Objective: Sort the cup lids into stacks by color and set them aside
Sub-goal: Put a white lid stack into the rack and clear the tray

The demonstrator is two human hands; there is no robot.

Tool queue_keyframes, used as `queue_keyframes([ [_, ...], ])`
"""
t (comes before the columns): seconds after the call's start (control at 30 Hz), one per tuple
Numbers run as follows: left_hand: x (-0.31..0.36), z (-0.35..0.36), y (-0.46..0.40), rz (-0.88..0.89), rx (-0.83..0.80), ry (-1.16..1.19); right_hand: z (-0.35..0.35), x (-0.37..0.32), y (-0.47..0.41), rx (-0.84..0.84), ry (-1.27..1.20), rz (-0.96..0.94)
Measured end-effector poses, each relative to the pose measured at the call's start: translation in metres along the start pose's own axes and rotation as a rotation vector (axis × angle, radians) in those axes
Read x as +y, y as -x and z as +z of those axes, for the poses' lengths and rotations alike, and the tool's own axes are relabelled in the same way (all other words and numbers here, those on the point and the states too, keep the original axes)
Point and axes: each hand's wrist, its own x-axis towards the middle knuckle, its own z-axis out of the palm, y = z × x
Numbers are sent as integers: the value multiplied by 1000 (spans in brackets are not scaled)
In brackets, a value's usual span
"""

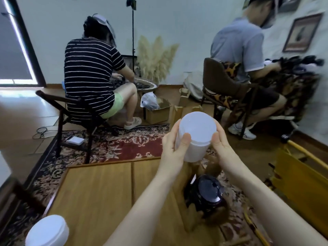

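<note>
our two bare forearms reach up from the bottom edge over a wooden tabletop [99,192]. between them we hold a tall stack of white lids [195,137] in the air above the far right edge of the tabletop. our left hand [174,151] grips the stack's left side, thumb curled across the front. our right hand [222,148] grips the right side, thumb pressed at the top rim. both hands are wrapped around the stack, which tilts slightly away from us so we see its round top.

a second stack of white lids [48,231] stands at the near left corner of the tabletop, partly cut off by the bottom edge. a stack of black lids [207,192] sits lower down by the right edge of the tabletop, under our right forearm; we cannot tell what it rests on.

beyond the table lies a red patterned rug [124,144]. on it a person in a striped shirt [88,73] sits on a dark chair, back to us. to the right, a person in a grey shirt [237,47] sits on another chair, also turned away. a cardboard box [158,112] with a clear bag in it stands on the floor between them. pale dried grass [154,57] leans against the far white wall.
</note>
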Motion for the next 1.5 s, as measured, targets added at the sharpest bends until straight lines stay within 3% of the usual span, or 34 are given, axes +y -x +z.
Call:
queue_keyframes([
  [0.27,-37,35,-34,-12,-3,-42,-47,24,-27,-30,64,2],
  [0.73,-64,37,-32,-88,63,-47,-61,66,-46,-80,39,34],
  [1.5,-120,40,-25,-357,78,-39,-61,126,-47,-125,-117,346],
])
